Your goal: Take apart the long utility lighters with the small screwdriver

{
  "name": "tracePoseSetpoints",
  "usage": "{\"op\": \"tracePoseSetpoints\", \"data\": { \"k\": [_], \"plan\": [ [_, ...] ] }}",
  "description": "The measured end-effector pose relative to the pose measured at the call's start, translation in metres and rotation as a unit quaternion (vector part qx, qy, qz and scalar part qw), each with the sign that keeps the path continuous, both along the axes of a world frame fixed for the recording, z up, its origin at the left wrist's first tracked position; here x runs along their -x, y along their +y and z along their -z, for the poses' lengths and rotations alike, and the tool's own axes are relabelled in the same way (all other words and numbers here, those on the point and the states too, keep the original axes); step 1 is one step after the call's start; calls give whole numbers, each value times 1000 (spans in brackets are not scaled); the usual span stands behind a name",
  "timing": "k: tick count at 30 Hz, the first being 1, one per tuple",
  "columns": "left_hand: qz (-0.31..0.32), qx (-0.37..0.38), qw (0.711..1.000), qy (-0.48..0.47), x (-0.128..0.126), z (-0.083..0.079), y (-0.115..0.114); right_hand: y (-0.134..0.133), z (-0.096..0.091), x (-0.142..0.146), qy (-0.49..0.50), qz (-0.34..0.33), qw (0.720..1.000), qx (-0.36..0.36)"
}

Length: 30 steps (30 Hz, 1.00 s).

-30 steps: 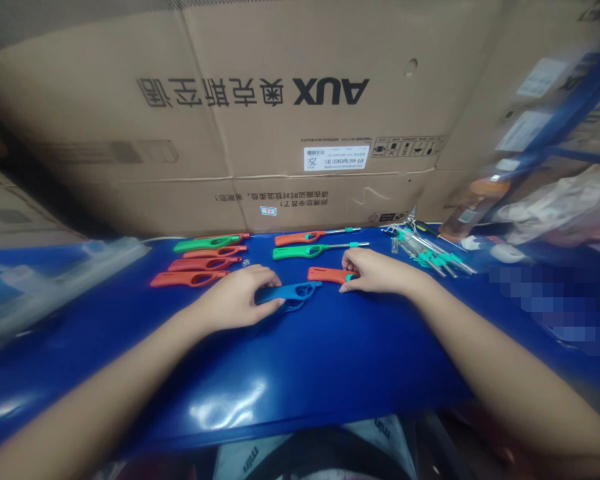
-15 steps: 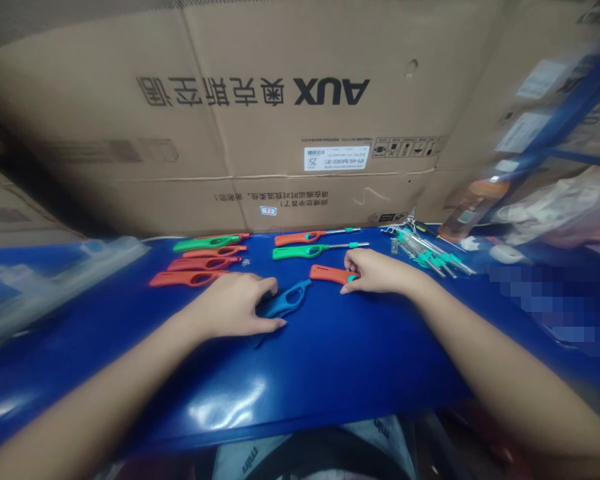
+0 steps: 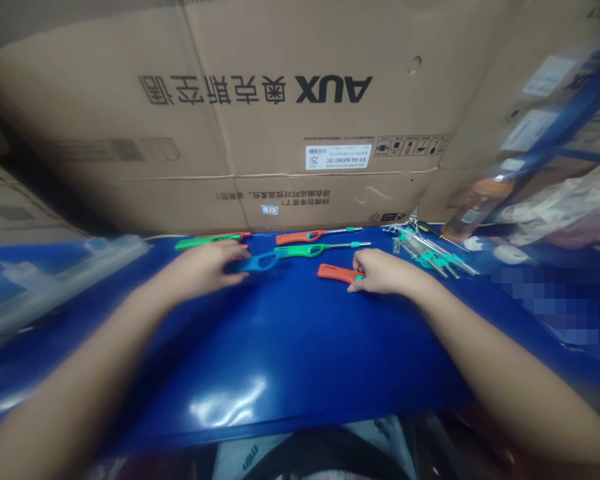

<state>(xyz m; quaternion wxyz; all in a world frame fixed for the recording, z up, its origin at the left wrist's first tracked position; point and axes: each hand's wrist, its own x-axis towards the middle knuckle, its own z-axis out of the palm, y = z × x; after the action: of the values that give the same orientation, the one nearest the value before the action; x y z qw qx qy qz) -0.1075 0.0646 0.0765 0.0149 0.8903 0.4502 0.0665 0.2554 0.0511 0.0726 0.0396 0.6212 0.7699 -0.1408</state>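
Note:
My left hand (image 3: 203,270) is closed around the rear of a blue stick-lighter body (image 3: 260,261), whose trigger loop points right. The hand hides most of the red and orange lighter bodies beneath it; a green lighter body (image 3: 200,241) shows behind. My right hand (image 3: 380,272) pinches the trigger end of an orange lighter (image 3: 336,272) on the blue table. Beyond, an orange lighter with a metal tube (image 3: 297,237) and a green lighter with a tube (image 3: 305,250) lie side by side.
Several metal lighter tubes with teal parts (image 3: 427,252) lie in a pile at the right. A bottle of orange liquid (image 3: 480,207) stands behind them. Clear plastic (image 3: 55,280) lies at the left. A large cardboard box (image 3: 260,133) rises along the back of the blue table (image 3: 300,353).
My left hand has moved left and away from me with the blue lighter body, over the row of lighter bodies. My right hand stays nearly still on the orange lighter.

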Motion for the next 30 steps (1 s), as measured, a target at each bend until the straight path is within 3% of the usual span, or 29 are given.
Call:
{"op": "tracePoseSetpoints", "data": {
  "k": [4,7,11,15,17,18,20,23,25,30],
  "plan": [
    [-91,-48,993,52,41,-12,14,2,2,0,9,-6,1000,0],
    [-138,-53,986,77,54,-15,11,3,3,-1,17,-18,1000,-3],
    [-164,-42,981,98,50,-15,9,1,4,-2,43,-75,996,3],
    [-177,-88,975,106,25,-14,7,-8,7,5,98,-165,981,18],
    [-135,-131,981,46,2,-10,-3,-15,8,13,117,-198,973,18],
    [-81,-127,989,-4,-12,-6,-11,-18,9,17,122,-209,970,17],
    [25,-76,993,-87,-41,3,-30,-25,9,25,129,-227,965,11],
    [131,25,986,-97,-79,20,-60,-34,8,35,125,-246,961,-6],
    [154,44,982,-101,-95,31,-74,-38,8,39,116,-252,961,-14],
    [106,49,981,-153,-105,48,-82,-46,11,45,95,-268,958,-35]
  ]
}}
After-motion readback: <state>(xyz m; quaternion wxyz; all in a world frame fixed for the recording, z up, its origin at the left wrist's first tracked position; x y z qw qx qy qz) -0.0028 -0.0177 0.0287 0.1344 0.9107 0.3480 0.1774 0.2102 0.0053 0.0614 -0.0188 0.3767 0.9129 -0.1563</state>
